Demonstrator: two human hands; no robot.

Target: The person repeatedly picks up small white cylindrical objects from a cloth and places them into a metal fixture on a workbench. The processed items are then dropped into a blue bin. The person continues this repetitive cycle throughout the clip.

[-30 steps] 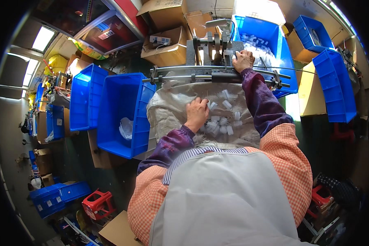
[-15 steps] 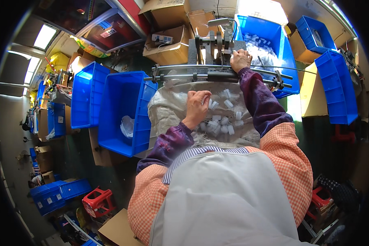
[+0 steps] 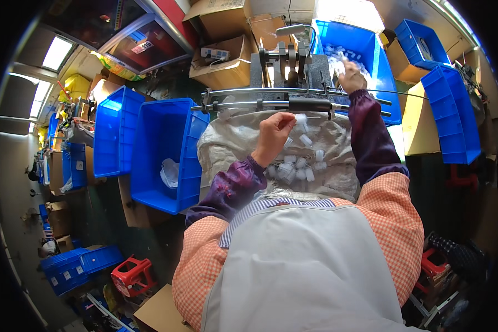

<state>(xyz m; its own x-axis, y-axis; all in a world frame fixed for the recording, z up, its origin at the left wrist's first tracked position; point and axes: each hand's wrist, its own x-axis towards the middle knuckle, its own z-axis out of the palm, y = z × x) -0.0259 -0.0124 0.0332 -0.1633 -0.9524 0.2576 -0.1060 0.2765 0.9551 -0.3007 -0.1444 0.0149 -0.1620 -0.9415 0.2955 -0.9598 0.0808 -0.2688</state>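
My left hand [image 3: 275, 136] is over the cloth-covered work surface, thumb and fingertips pinched together. Right beside the fingertips is a small white bristly piece with a thin stem [image 3: 301, 120]; whether they grip it I cannot tell. Several similar white pieces [image 3: 286, 171] lie in a loose heap on the pale cloth [image 3: 221, 141] near my body. My right hand [image 3: 351, 77] reaches past the metal rods into a blue bin [image 3: 389, 72] holding many white pieces [image 3: 337, 52]. Its fingers are smeared by motion, so their grip is unclear.
A bench machine [image 3: 288, 63] with horizontal metal rods [image 3: 243, 105] stands ahead. On the left, a large blue bin [image 3: 155, 138] holds a white plastic bag [image 3: 170, 173]. Cardboard boxes [image 3: 227, 69] stand behind it. Another blue bin [image 3: 454, 116] is at right, a red stool [image 3: 133, 275] lower left.
My right hand has left the machine and moved right and away into the blue bin. My left hand has shifted slightly right and forward, still pinched.
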